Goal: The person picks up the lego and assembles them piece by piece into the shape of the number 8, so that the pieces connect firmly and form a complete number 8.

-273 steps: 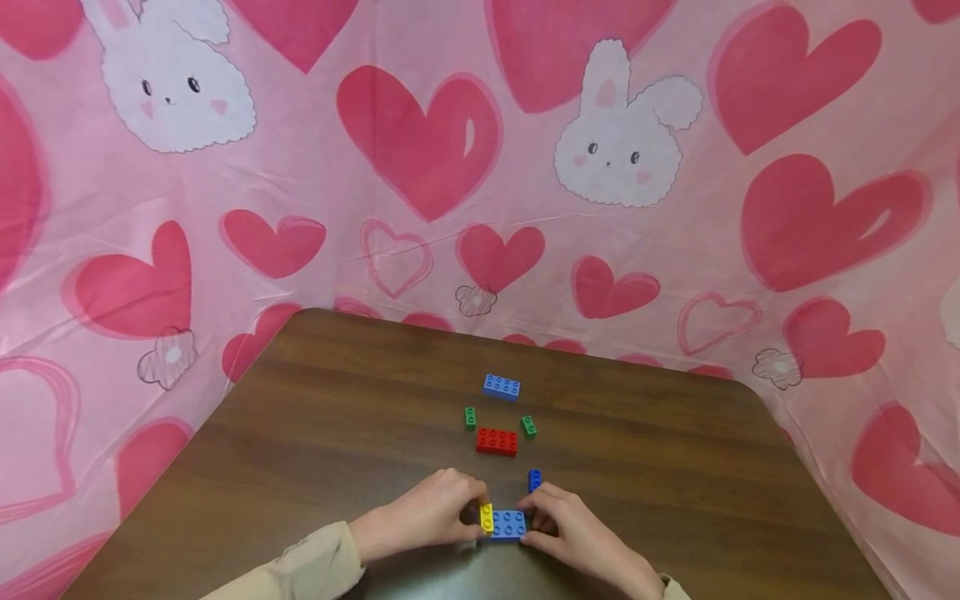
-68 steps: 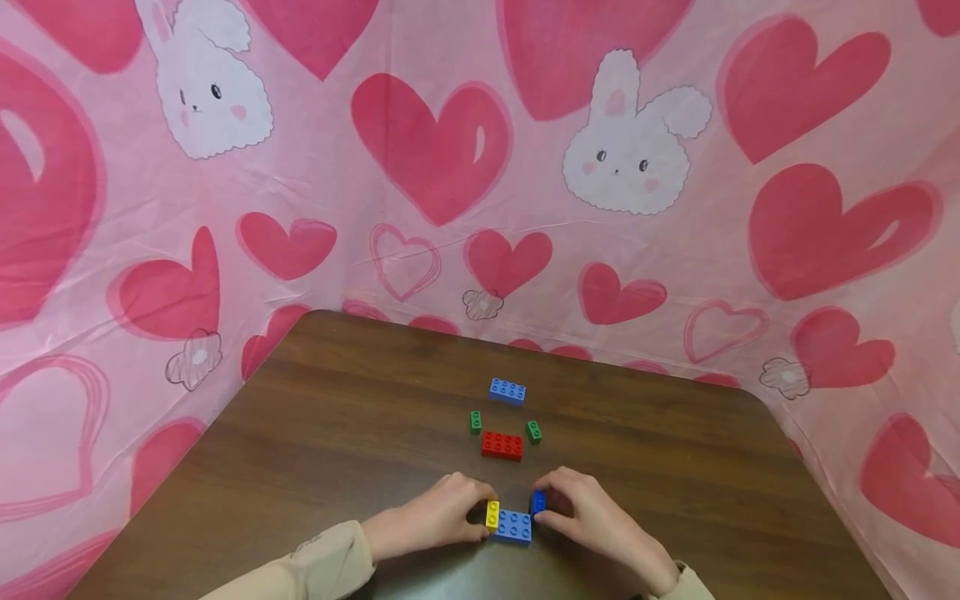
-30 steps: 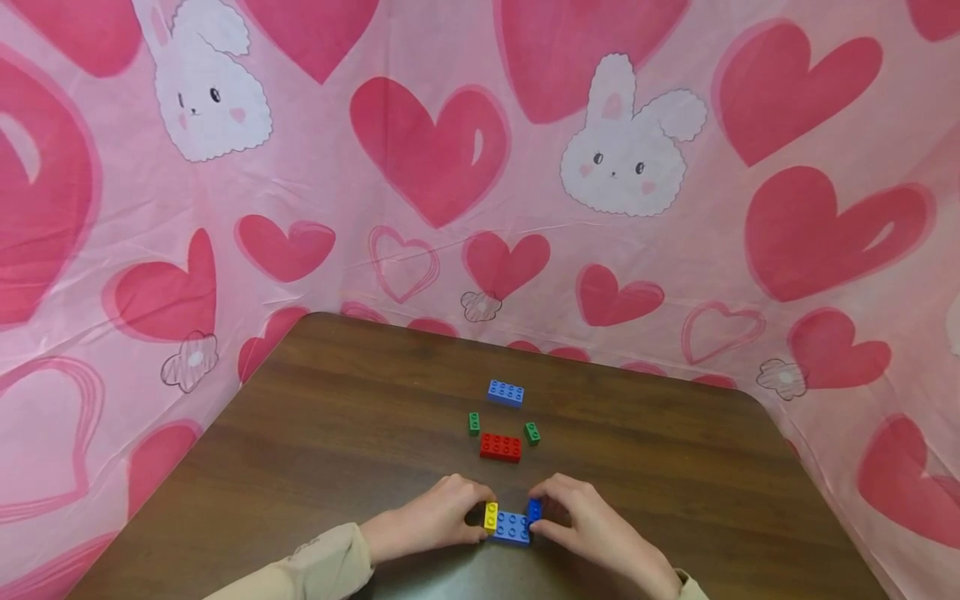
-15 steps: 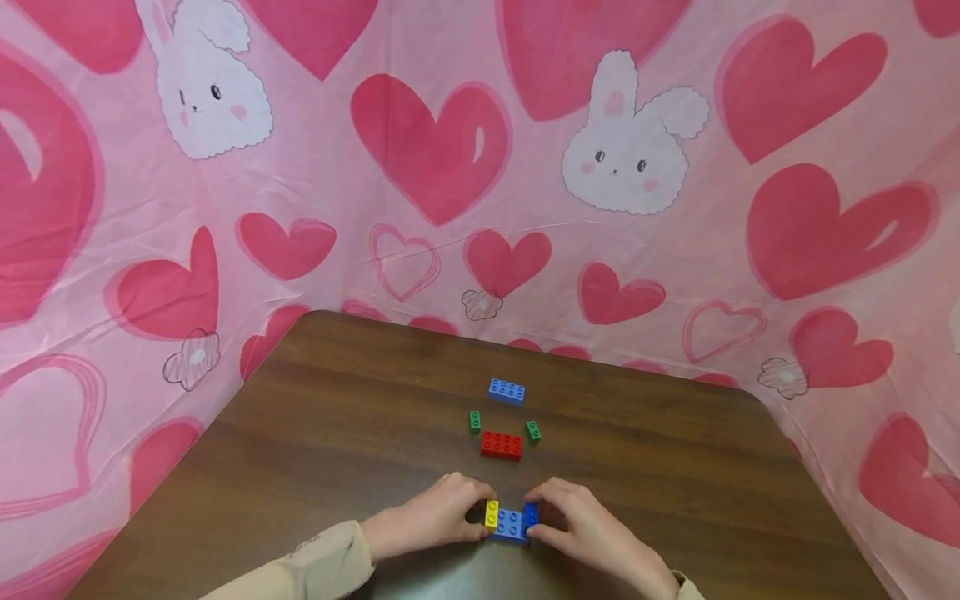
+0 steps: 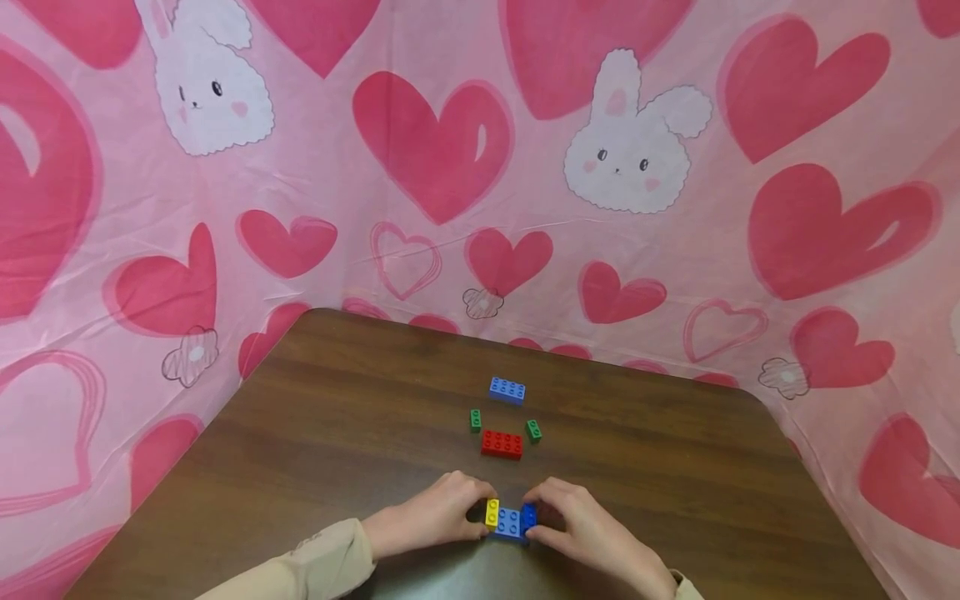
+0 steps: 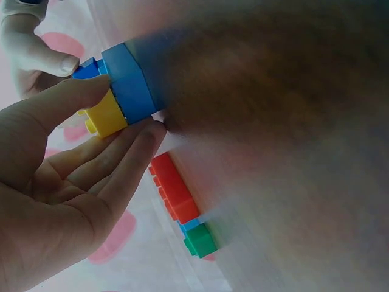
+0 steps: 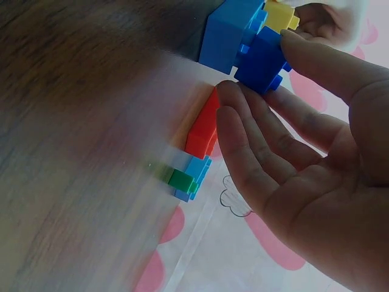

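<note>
In the head view a light blue brick (image 5: 510, 525) lies near the front of the table, a yellow two-stud brick (image 5: 492, 514) seated on its left end. My left hand (image 5: 435, 515) pinches the yellow brick between thumb and fingers, with the thumb also reaching the light blue brick's side in the left wrist view. A dark blue two-stud brick (image 5: 529, 515) sits over the right end, pinched by my right hand (image 5: 581, 521). The right wrist view shows the dark blue brick (image 7: 261, 59) slightly raised, with light blue studs visible beneath it.
Beyond the hands lies a red brick (image 5: 502, 444). Farther back are a left green brick (image 5: 476, 420), a right green brick (image 5: 533, 430) and another light blue brick (image 5: 507, 389). A pink heart-patterned cloth (image 5: 420, 267) hangs behind the brown table (image 5: 360, 400).
My right hand has let go of the light blue brick, taken the dark blue brick from the table and brought it left over the right end. My left hand stays at the yellow brick.
</note>
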### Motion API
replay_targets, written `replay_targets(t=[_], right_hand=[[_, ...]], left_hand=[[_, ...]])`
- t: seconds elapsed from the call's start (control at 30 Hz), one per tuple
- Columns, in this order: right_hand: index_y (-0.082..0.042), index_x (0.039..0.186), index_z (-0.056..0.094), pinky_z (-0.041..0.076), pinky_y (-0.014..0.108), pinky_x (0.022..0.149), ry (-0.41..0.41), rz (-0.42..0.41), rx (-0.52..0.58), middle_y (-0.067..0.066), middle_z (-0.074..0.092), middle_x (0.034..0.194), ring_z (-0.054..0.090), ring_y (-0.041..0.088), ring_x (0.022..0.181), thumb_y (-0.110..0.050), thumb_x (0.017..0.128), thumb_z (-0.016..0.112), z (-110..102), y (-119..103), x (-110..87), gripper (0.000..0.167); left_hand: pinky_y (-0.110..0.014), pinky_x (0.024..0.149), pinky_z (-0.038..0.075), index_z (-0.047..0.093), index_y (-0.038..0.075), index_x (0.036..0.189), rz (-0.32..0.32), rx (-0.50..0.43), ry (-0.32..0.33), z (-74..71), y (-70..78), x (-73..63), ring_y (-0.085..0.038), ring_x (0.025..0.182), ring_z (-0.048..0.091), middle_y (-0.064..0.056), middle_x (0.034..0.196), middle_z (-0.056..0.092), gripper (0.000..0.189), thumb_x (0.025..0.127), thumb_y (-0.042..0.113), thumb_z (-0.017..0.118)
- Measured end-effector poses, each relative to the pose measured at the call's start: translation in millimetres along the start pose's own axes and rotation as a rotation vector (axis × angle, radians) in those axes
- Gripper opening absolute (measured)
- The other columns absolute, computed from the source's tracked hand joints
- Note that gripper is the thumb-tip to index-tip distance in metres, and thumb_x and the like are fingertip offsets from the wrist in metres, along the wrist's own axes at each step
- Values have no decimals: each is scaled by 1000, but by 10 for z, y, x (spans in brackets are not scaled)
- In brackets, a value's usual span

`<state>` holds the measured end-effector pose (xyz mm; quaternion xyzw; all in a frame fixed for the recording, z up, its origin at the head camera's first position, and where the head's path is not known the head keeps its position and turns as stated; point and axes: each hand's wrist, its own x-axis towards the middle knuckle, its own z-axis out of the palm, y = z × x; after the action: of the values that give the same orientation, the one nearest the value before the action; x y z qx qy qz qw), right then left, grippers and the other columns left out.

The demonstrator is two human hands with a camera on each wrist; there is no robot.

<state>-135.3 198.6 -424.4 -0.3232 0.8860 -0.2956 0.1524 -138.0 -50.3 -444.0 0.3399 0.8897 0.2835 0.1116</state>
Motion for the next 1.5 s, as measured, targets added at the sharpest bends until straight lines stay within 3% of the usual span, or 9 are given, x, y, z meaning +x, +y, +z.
replay_targets(t=[0.33, 0.63, 0.93, 1.5], right_hand=[[-9, 114, 66, 52, 16, 78, -21, 27, 13, 0, 67, 106, 57, 0, 88, -29, 90, 72, -8, -37, 16, 32], [-7, 111, 68, 53, 18, 76, 17, 3, -5, 1, 68, 103, 57, -2, 87, -31, 89, 73, 29, -40, 33, 33], [-4, 111, 69, 53, 16, 73, 0, 67, 72, 5, 70, 101, 59, -4, 80, -25, 88, 75, 21, -29, 42, 31], [-3, 106, 70, 54, 16, 70, 11, 31, 119, 5, 69, 96, 63, -2, 79, -21, 85, 78, 18, 6, 53, 29]], left_hand=[[-16, 75, 54, 72, 8, 112, 7, 5, 3, -1, 6, 2, 4, 84, 61, 1, 101, 76, 32, 83, 18, 80], [-17, 76, 54, 72, 8, 111, 4, 23, 11, -8, 17, -6, 2, 86, 63, 0, 102, 76, 32, 82, 17, 80], [-18, 77, 55, 72, 9, 111, -1, 20, 11, -3, 25, -2, 1, 87, 64, 0, 102, 76, 32, 82, 18, 81], [-18, 76, 55, 73, 8, 110, -3, 36, 17, -2, 41, -2, 2, 85, 63, 0, 101, 76, 32, 81, 19, 81]])
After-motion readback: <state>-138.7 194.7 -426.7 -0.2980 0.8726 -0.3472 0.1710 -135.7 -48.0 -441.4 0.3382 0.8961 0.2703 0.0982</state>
